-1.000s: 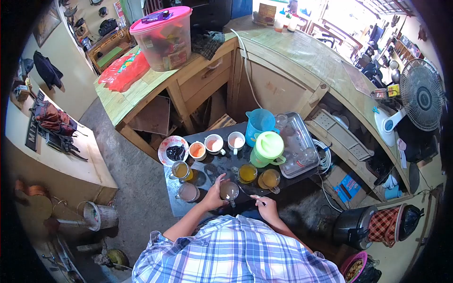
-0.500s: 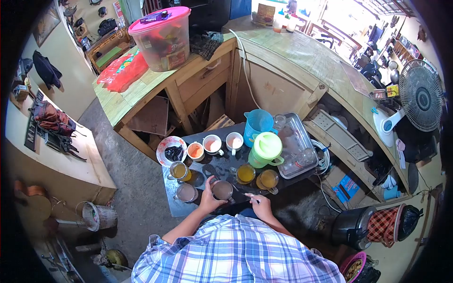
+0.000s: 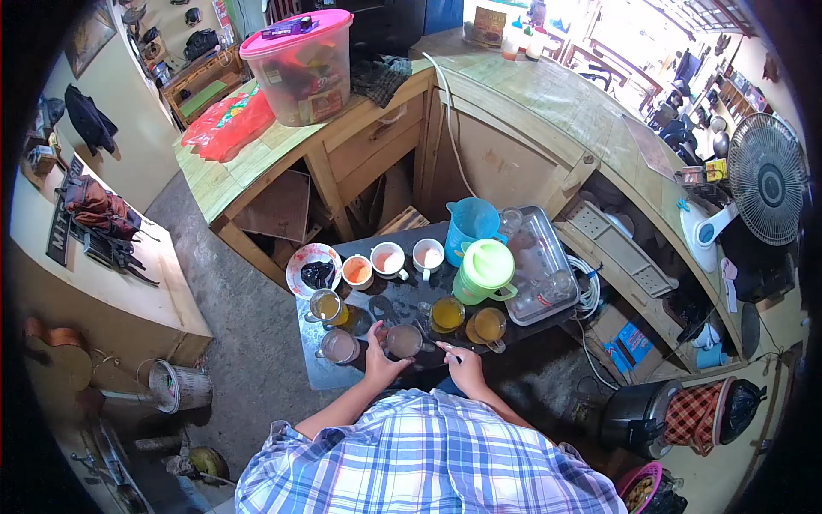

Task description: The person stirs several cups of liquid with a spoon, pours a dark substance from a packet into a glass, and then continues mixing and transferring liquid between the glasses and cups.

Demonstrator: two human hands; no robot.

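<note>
While gripped by left hand, round glass mug.

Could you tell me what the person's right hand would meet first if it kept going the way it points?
Probably the glass mug of yellow drink, just beyond the right hand; depth is unclear.

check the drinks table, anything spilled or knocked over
Nothing stands out. The glass mugs and cups all stand upright on the dark table, and the left hand holds one mug level.
</note>
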